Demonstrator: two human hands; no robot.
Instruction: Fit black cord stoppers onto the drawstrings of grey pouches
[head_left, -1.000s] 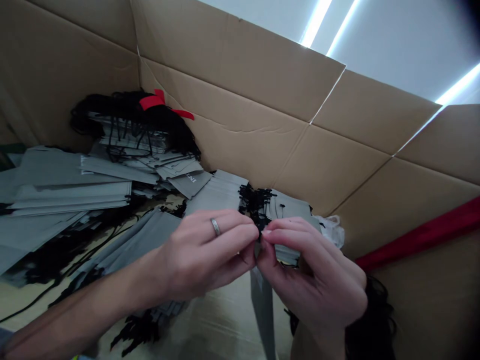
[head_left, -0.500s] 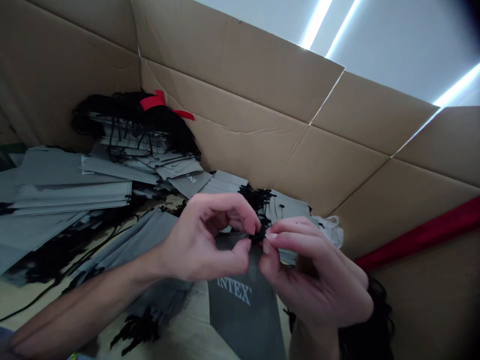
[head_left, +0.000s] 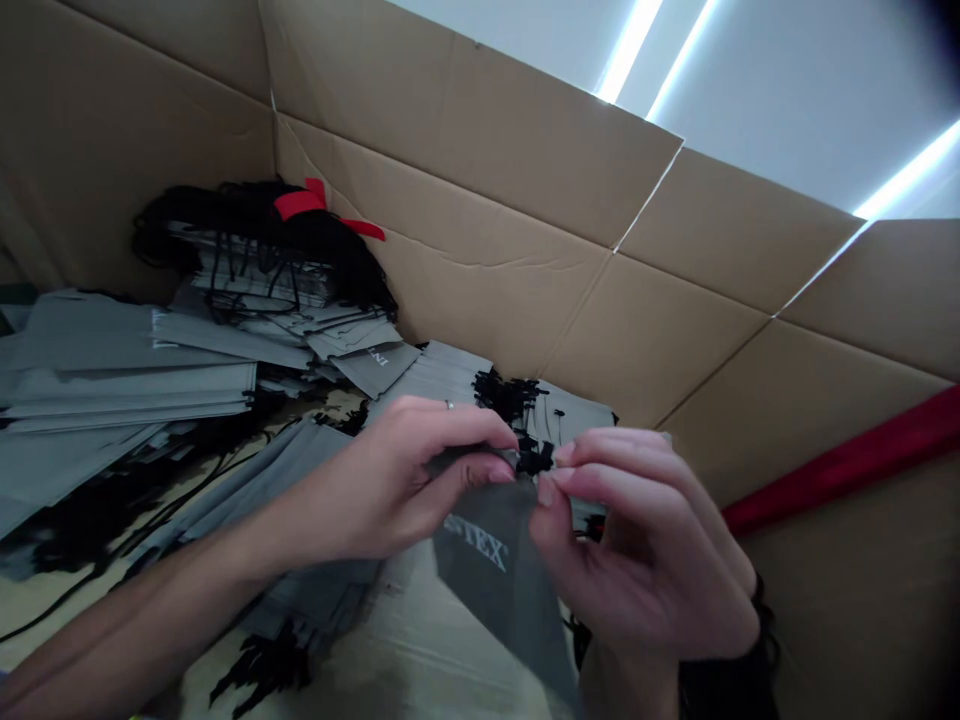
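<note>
Between my two hands hangs a grey drawstring pouch (head_left: 495,580) with white lettering. My left hand (head_left: 397,480), a ring on one finger, pinches the pouch's top edge. My right hand (head_left: 645,560) pinches the black cord and toggle (head_left: 534,460) at the same top edge. Both hands have their fingers closed, fingertips almost meeting. The pouch's lower part drops toward the cardboard floor.
I am inside a big cardboard box; its walls (head_left: 465,150) rise behind and to the right. Heaps of grey pouches (head_left: 135,370) cover the floor at left, a bundle tied with red tape (head_left: 300,205) behind. A red band (head_left: 847,470) crosses the right wall.
The pouch has swung round so its lettered face shows. My left hand opened for a moment and has closed again on the top edge. My right hand shifted slightly right with the cord.
</note>
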